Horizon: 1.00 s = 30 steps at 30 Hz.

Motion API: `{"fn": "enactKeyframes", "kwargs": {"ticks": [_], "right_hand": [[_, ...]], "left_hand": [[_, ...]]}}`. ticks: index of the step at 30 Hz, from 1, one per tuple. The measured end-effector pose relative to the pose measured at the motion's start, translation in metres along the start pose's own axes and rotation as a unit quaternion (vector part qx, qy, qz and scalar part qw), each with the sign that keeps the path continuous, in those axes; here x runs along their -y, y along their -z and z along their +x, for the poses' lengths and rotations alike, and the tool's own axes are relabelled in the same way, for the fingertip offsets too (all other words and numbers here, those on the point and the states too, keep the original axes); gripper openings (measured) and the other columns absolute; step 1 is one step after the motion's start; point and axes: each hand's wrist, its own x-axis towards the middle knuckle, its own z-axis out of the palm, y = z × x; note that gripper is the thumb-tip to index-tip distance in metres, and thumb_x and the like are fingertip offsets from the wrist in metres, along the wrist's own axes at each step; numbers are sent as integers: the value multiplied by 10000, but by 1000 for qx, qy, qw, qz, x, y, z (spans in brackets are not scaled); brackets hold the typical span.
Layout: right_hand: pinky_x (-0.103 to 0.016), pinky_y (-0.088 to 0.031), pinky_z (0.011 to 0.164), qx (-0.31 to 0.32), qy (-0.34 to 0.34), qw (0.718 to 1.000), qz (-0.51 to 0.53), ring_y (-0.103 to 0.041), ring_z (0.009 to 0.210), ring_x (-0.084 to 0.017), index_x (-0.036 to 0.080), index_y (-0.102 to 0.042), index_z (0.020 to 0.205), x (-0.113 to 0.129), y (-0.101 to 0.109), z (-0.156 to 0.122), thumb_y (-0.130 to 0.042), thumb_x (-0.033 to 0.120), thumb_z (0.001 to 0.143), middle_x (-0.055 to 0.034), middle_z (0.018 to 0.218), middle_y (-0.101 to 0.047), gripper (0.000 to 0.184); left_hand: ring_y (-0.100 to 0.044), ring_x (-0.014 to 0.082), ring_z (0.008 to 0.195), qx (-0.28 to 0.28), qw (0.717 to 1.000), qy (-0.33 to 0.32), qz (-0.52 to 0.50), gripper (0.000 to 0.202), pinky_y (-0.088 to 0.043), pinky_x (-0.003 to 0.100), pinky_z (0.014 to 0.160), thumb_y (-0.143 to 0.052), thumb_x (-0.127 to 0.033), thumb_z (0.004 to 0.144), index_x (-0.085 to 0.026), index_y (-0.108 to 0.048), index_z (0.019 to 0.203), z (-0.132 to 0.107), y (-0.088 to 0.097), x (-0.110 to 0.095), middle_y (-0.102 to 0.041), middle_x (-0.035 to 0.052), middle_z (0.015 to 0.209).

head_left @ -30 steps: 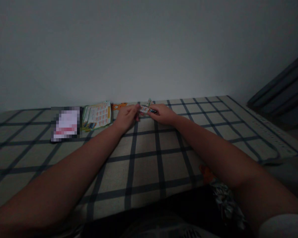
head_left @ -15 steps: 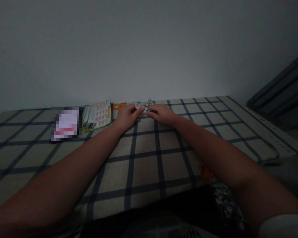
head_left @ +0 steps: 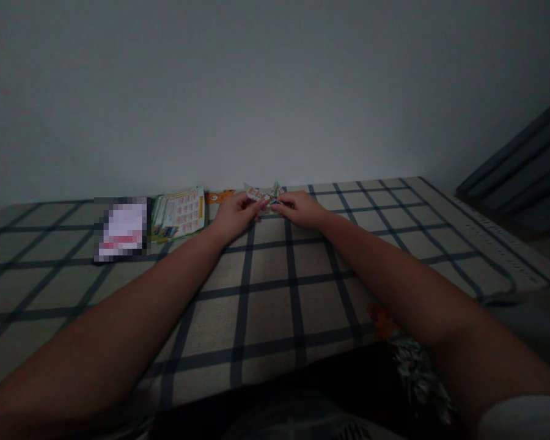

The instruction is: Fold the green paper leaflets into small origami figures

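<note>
Both my arms reach far forward over a checked cloth (head_left: 266, 299) in dim light. My left hand (head_left: 233, 213) and my right hand (head_left: 302, 209) meet near the wall, fingers pinched on a small folded piece of printed paper (head_left: 262, 194) held between them. The paper is white with red and green print and sticks up slightly above the fingertips. Its exact shape is hard to make out in the dark.
A printed booklet (head_left: 179, 213) lies left of my hands, and a blurred-out card or sheet (head_left: 121, 229) lies further left. An orange printed scrap (head_left: 219, 196) peeks out by the wall. A dark striped cushion or fabric (head_left: 517, 171) rises at the right.
My hands have stayed in place. The folded paper has been turned and lifted a little between the fingertips, and its left end now sticks out further left.
</note>
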Motion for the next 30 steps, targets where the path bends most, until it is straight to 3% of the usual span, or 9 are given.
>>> {"fn": "enactKeyframes", "kwargs": {"ticks": [6,14,19,25,30], "right_hand": [[-270,-328,684,-8,4,1000,-3,-515,713,-148,163,-596,713,6,5,1,-498,330,989,-17,674,-580,338],[-254,-367,671,31,-38,995,84,-542,662,-132,147,-647,826,3,2,0,-415,384,1030,-15,697,-618,390],[-283,-334,710,-2,-2,999,-51,-547,744,-164,145,-679,822,3,3,-1,-456,341,1017,-56,769,-651,355],[-297,-241,629,-21,-66,988,-139,-493,707,-170,168,-743,904,7,4,-4,-489,429,1003,-70,823,-688,378],[-292,-218,604,-3,-69,988,-141,-476,672,-158,171,-747,868,11,5,-5,-518,547,982,-49,761,-669,455]], "left_hand": [[-531,117,520,-37,999,1,0,400,-424,242,518,-719,-568,819,-172,-691,765,0,-1,-4,-625,-1,619],[-528,112,498,-38,999,9,1,411,-427,241,512,-699,-577,852,-179,-656,757,0,-2,-4,-593,-11,577],[-530,109,500,-23,998,33,-45,417,-408,234,500,-671,-594,865,-180,-661,812,3,-2,3,-608,-8,602],[-531,85,497,-30,993,51,-107,470,-396,238,476,-681,-639,840,-172,-677,880,6,-1,6,-717,46,824],[-538,122,498,-20,992,62,-107,399,-396,247,479,-683,-587,846,-189,-678,832,6,0,9,-606,2,591]]}}
